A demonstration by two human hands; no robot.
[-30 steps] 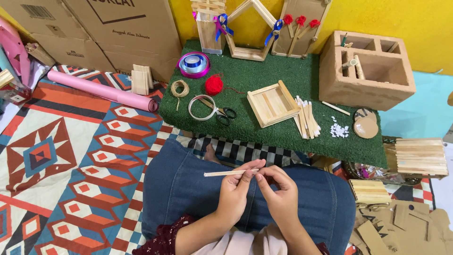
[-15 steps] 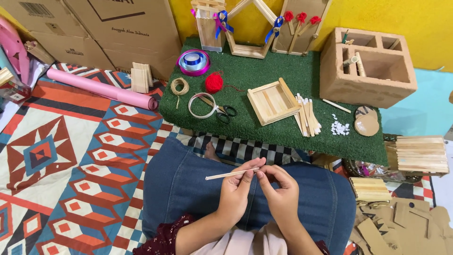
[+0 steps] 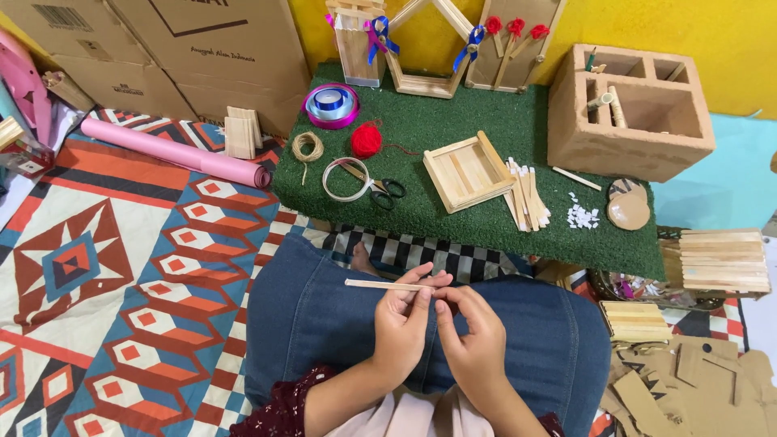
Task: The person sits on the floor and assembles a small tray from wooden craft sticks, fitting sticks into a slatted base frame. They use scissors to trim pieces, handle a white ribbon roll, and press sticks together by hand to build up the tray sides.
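Left hand (image 3: 402, 322) and right hand (image 3: 473, 336) together over denim lap (image 3: 324, 324), both pinching one thin wooden stick (image 3: 387, 285) held level.

The thin stick (image 3: 388, 285) pinched in both hands is pale, bare wood with a smooth matt face, like the small wooden tray (image 3: 468, 171) and the loose sticks (image 3: 526, 194) beside it. These lie on a rough green mat (image 3: 453, 129) of artificial turf. The lap is matt blue denim (image 3: 324, 324), the woven rug (image 3: 105, 267) looks coarse, the ribbon spool (image 3: 330, 103) is glossy, and the boxes (image 3: 162, 48) are dull brown cardboard.
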